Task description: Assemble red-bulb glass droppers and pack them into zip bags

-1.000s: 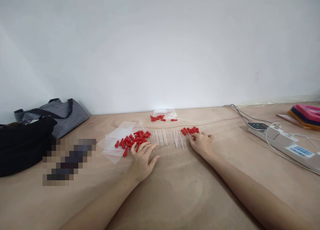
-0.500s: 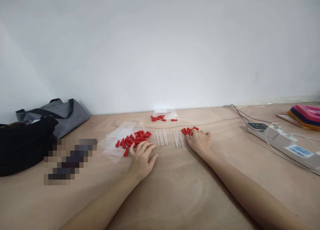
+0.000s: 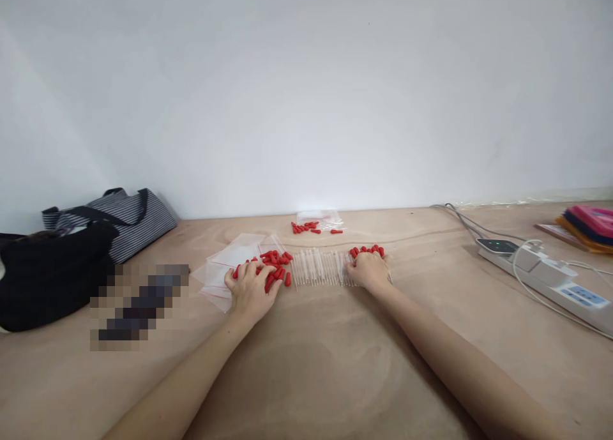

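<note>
Several red rubber dropper bulbs (image 3: 276, 258) lie heaped on clear zip bags (image 3: 228, 253), left of centre. Over that heap my left hand (image 3: 251, 290) rests with its fingers spread, touching some bulbs. A row of thin clear dropper tubes (image 3: 316, 267) lies side by side in the middle of the table. At the row's right end my right hand (image 3: 371, 271) is curled, and its fingertips are hidden from me. Just beyond its knuckles sits a smaller cluster of red bulbs (image 3: 368, 251).
Against the wall lie more red bulbs (image 3: 305, 227) and a clear bag (image 3: 318, 216). A striped bag (image 3: 143, 226) and a black bag (image 3: 52, 280) stand at left, near a blurred-out dark object (image 3: 143, 303). On the right are a power strip (image 3: 550, 277) with cables and stacked coloured items (image 3: 591, 223).
My left hand has moved left onto the bulb heap, shifting some bulbs. My right hand has turned and curled in nearer the tubes' right end. The view has shifted slightly.
</note>
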Motion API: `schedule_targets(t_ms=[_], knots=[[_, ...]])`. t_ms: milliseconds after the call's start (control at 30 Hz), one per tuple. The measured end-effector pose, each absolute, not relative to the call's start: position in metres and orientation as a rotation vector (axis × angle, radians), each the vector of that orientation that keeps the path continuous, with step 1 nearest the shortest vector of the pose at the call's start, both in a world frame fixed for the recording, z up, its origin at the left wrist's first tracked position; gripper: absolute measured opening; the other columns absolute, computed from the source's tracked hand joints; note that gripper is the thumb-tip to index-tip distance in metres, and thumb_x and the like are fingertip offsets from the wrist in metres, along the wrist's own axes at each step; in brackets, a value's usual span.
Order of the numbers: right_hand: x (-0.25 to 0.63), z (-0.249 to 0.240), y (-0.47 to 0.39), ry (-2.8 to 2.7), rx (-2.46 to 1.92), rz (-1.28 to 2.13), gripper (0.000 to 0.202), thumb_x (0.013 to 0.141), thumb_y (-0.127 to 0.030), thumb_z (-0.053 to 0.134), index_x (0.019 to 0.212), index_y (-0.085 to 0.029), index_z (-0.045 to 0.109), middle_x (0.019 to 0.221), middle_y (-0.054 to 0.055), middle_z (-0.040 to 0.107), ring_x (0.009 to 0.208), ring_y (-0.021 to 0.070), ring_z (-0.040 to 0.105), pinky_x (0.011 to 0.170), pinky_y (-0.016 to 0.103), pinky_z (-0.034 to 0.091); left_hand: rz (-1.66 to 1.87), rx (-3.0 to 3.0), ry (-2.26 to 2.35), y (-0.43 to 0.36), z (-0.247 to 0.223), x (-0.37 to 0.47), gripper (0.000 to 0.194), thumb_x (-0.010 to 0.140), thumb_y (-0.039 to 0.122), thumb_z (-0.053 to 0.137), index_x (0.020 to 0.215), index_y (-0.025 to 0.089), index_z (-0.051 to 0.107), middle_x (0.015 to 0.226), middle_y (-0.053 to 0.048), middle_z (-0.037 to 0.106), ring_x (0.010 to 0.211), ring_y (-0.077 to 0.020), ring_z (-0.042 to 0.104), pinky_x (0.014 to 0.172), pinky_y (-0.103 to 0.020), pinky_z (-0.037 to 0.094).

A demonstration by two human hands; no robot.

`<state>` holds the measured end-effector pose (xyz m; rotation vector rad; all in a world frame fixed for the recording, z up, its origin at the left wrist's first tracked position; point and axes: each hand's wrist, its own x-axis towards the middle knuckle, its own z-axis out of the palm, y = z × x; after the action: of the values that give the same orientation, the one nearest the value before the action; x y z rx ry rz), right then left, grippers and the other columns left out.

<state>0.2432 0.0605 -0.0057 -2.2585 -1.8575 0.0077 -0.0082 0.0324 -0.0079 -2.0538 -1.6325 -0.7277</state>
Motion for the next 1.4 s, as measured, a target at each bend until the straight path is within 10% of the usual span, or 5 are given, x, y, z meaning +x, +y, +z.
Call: schedule_targets(t_ms=[633,1000,1400], knots=[[0.245,-0.007,0.034,-1.905,-1.750,-0.247,0.027,0.083,-0.029,0.036,0.075,-0.016,0.059,0.082,0.008,0.061,0.086,0.0201,0.046,0.078,0.035,0.021,-0.832,-2.177,-1.416,0.036,-0.011,0.009,0.014,0.074,0.026,0.055,0.063,0.020,0.061,0.092,-0.007,0.063,0.098,-0.0268,0.049,0.092,-0.054,0.018],[0.251,-0.028,-0.005,-2.318,-1.198,-0.099,0.019,0.081,-0.033,0.050,0.069,-0.020,0.058,0.069,0.000,0.057,0.077,0.0138,0.045,0.077,0.034,0.019,-0.947,-2.586,-1.076,-0.003,-0.002,0.019,0.015,0.079,0.029,0.052,0.071,0.025,0.064,0.092,-0.001,0.065,0.096,-0.0208,0.051,0.091,-0.042,0.027],[0.243,-0.030,-0.006,-2.273,-1.169,-0.064,0.013,0.080,-0.033,0.052,0.080,-0.030,0.065,0.092,-0.001,0.061,0.087,0.0155,0.047,0.080,0.037,0.021,-0.755,-2.696,-1.216,-0.008,-0.014,0.032,0.016,0.074,0.034,0.058,0.086,0.030,0.067,0.118,-0.004,0.055,0.109,-0.0290,0.044,0.091,-0.055,0.022]])
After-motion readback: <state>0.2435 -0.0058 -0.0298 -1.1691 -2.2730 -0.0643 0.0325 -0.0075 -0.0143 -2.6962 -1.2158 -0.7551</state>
